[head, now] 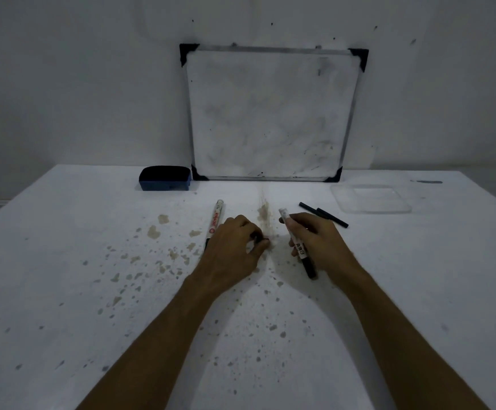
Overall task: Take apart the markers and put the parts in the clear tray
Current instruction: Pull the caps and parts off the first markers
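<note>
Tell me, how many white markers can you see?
2. One white marker lies on the table beside the left hand. The other marker is in the right hand. None look hidden.

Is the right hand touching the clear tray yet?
Apart. The head view shows the right hand wrapped around a marker near the table's middle, while the clear tray sits farther back to the right, with bare table between them.

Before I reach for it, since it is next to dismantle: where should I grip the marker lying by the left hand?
Probably the white barrel of the marker, pinched from above across its width. It lies flat, pointing away from the person, its far half bare; the left hand covers the dark near end.
</note>
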Motion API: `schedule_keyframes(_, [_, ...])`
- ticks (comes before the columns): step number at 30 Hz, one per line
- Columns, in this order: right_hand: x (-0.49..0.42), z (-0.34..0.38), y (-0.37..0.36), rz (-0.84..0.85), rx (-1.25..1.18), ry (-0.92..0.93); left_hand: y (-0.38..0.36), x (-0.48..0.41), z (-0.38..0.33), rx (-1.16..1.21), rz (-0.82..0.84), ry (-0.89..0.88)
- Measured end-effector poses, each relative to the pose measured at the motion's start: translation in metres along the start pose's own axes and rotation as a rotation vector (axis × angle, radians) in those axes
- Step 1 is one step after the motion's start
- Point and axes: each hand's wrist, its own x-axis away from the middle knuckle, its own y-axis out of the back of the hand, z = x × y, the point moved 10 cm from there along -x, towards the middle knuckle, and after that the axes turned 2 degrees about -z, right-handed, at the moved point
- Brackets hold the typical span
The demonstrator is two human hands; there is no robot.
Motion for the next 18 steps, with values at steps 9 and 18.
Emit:
schedule_keyframes(9, [-0.001,-0.001,-0.002,-0.025,-0.462,-0.072,0.01,0.001,-0.011,0.629,-0.005,0.225])
schedule_keyframes(18, [0.003,0.014,0.009,-0.136,-0.311,0.045,0.012,0.004,0.001,0.683,-0.067,0.247])
